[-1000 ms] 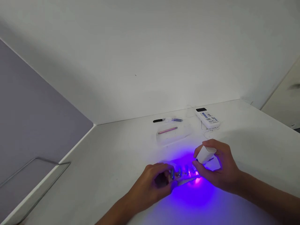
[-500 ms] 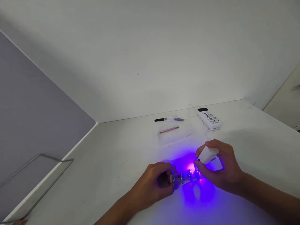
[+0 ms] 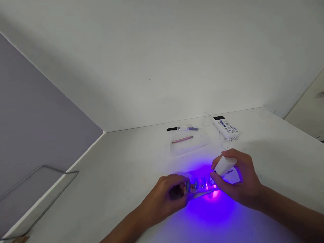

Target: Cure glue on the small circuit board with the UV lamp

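Pinching the left end of a narrow strip (image 3: 199,194) between thumb and fingers, the left hand (image 3: 165,193) holds it low over the white table (image 3: 113,168); whether the strip touches the tabletop, I cannot tell. Along the strip stands a row of small, dark, glossy pieces (image 3: 195,185), at least 3 in sight, those to the right washed out by violet light. The right hand (image 3: 240,179) is clamped around a small white lamp (image 3: 224,165), its lower end tilted toward the strip's right end; contact there is lost in the glare. Beyond the hands, a pink rod (image 3: 182,139) lies on a translucent sheet (image 3: 187,149), and behind that lies a slim stick (image 3: 172,129) with 1 black end and 1 bluish end. To their right rests a white device (image 3: 227,130) with a black panel, a thin cable (image 3: 222,144) curling near it.
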Demonstrator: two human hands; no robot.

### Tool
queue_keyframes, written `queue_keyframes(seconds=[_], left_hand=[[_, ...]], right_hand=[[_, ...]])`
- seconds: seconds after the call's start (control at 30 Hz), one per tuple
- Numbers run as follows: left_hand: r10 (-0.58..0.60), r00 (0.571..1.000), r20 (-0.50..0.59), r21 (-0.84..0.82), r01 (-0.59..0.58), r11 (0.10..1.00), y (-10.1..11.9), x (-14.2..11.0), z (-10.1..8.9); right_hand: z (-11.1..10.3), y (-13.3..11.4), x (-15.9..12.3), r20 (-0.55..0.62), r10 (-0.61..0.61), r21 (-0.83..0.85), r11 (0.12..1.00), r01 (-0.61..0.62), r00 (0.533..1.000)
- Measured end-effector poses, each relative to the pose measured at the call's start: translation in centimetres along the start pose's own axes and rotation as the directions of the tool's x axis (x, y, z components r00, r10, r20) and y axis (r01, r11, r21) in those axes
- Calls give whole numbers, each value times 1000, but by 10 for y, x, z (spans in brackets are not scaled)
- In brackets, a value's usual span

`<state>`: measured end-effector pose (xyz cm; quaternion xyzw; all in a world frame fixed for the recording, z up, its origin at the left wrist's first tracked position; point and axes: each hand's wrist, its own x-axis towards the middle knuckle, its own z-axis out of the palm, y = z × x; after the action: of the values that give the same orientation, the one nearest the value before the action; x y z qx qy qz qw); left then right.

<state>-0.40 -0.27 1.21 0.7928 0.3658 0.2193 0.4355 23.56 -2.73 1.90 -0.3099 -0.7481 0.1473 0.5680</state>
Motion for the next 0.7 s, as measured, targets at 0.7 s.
queue_keyframes(seconds=[0.7], left_hand=[[3, 1000, -30, -18, -4, 1000, -4, -2, 3]], right_hand=[[1, 2, -1, -13, 35, 15, 999, -35, 999]])
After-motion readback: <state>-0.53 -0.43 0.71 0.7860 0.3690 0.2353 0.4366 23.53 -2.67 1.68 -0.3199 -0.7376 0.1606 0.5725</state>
